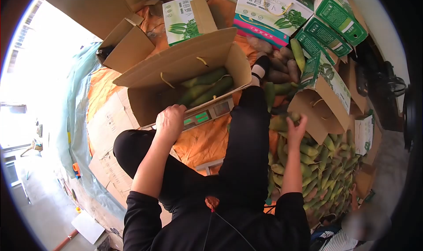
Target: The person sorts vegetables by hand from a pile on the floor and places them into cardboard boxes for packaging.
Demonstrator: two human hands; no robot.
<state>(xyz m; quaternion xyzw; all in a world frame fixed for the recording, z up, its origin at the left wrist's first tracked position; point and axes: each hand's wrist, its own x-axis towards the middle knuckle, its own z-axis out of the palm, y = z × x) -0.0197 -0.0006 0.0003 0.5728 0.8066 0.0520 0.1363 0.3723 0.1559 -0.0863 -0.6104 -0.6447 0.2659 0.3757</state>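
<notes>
An open cardboard box (180, 59) with yellow cord loops stands in front of me, with a few green radishes (196, 93) lying inside. Beside its near side is a scale with a lit green display (202, 117). My left hand (171, 121) is closed at the box's near edge, left of the display; its fingertips are partly hidden. On my right, my right hand (298, 126) has its thumb and fingers around the end of a green radish (280, 122), at the upper edge of a large radish pile (324, 174).
Printed radish cartons (275, 8) stand at the back, others (337, 21) at the back right. An open carton (319, 105) lies on its side near my right hand. Reddish-brown roots (277, 70) lie beyond my foot. Orange sheeting (198, 143) and flattened cardboard (108, 118) cover the floor.
</notes>
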